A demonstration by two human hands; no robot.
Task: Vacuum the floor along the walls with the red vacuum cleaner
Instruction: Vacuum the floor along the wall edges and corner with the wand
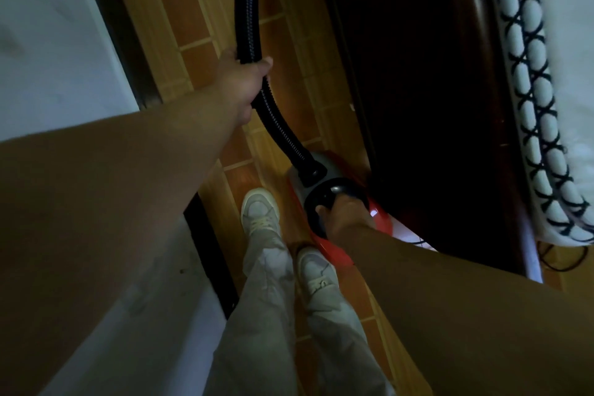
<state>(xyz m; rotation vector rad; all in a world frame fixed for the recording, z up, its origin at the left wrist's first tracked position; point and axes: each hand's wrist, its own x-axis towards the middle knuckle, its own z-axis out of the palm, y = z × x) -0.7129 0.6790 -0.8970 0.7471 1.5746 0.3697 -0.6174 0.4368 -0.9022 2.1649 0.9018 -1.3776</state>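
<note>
Red vacuum cleaner: canister with red shell, grey top and black loop handle, down at the brown tiled floor, close against the dark wooden bed frame, just ahead of two pale shoes. Black ribbed hose rising from its front socket, curving up out of view. Left arm stretched forward, left hand wrapped around the hose. Right arm reaching down, right hand gripping the handle, fingers curled through it.

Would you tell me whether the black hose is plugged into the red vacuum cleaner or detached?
Plugged in: the hose ends in a collar seated on the vacuum cleaner.
</note>
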